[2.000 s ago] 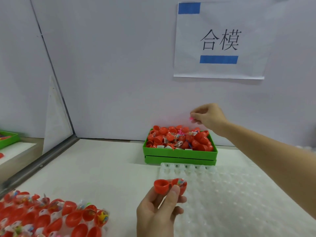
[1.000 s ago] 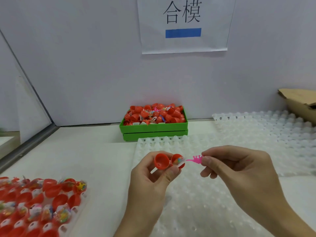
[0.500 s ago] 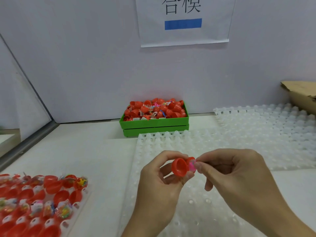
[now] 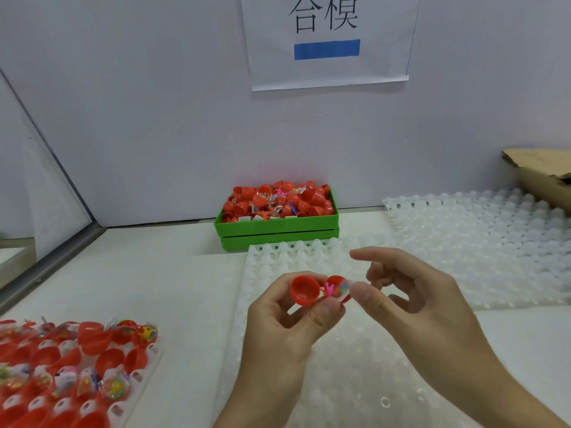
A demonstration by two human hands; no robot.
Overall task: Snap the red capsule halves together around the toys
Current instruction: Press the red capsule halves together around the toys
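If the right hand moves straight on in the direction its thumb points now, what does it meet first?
Most likely the filled capsule half: the right hand has its thumb pointing left, its tip at that half's rim, which the left hand holds. Depth is unclear, so contact is uncertain.

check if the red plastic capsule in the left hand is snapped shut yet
Open: the red plastic capsule halves sit side by side in the left hand.
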